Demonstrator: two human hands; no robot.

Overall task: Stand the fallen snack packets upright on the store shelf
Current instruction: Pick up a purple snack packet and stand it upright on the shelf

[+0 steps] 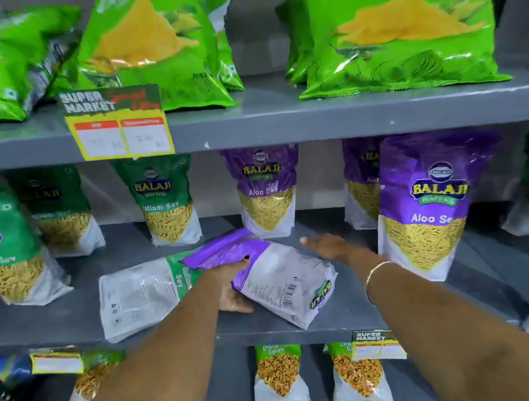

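A purple Aloo Sev packet (pixel 278 274) lies on its face on the middle grey shelf (pixel 344 321), back side up, bottom end near the front edge. My left hand (pixel 231 287) grips its left edge, fingers under the packet. My right hand (pixel 331 245) hovers open just behind and right of it, palm down, touching nothing. A green Ratlami Sev packet (pixel 139 296) also lies flat, back up, to the left of the purple one and partly under it.
Upright green packets (pixel 166 202) and purple packets (pixel 426 202) stand along the middle shelf. Large green chip bags (pixel 393 17) fill the shelf above. Smaller packets (pixel 279 376) stand below. A price tag (pixel 118 126) hangs from the upper shelf edge.
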